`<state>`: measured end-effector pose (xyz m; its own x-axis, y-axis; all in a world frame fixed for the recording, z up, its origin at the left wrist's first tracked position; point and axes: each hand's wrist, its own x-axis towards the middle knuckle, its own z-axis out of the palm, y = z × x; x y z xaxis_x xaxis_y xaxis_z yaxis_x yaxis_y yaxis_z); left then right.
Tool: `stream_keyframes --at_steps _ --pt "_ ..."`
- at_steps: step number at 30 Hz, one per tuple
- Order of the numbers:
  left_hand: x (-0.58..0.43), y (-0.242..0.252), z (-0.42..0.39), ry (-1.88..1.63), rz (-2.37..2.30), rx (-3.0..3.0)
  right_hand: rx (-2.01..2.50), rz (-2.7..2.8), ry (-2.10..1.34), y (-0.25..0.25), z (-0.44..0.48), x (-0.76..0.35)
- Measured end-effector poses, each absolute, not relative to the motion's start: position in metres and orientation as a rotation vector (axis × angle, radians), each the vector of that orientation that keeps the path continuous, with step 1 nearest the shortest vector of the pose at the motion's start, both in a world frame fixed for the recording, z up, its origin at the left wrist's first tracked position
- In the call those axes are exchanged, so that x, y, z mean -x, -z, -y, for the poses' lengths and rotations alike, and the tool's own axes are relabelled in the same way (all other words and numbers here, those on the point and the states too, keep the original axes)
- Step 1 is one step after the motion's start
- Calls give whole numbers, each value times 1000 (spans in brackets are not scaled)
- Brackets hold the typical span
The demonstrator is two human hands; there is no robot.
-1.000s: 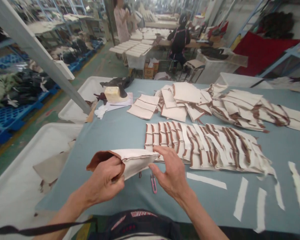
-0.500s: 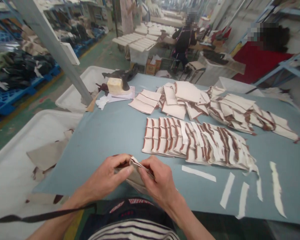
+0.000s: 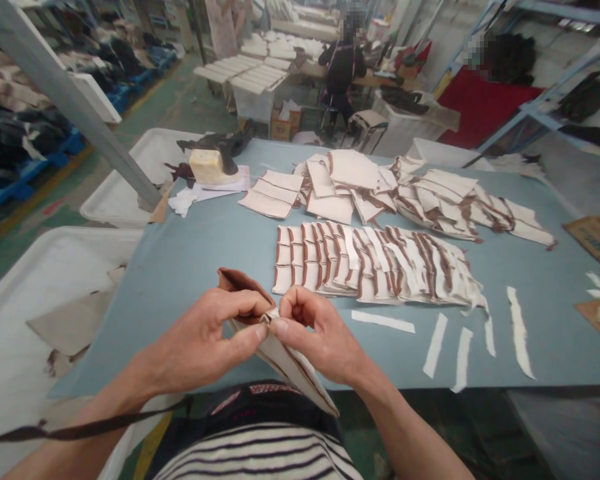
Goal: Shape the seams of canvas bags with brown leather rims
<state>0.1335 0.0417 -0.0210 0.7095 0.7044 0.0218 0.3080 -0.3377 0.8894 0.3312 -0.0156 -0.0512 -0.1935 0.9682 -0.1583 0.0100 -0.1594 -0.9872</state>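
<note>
While both hands pinch its top edge, the pouch hangs over the counter's near rim. Left hand at 9 o'clock of it, right hand at 3; pouch row at 1 o'clock.

Both hands have closed in: the left hand and right hand now pinch the fabric piece together, turned end-on, its brown edge lifted and its tail over the table edge.
</note>
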Motion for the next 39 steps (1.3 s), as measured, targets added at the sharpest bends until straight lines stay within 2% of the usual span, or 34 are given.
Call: stream_keyframes --at_steps 7,15,22,27,32,39 --pt "-131 22 -32 -526 -764 -1890 1198 1275 -1556 51 22 -331" --pt "-135 24 -26 -617 -818 -1818 1419 1446 -1153 41 34 -323" --pt "-130 29 -22 -622 -799 -1990 1584 1588 -721 46 49 -318" --pt "-142 38 -13 -772 -942 -2086 1716 1678 -411 55 52 -308" --pt "-152 57 -11 -824 -1136 -1702 1680 1599 -467 74 49 -289" --pt "-155 83 -13 -700 -1090 -1427 1516 1265 -748 98 47 -280"
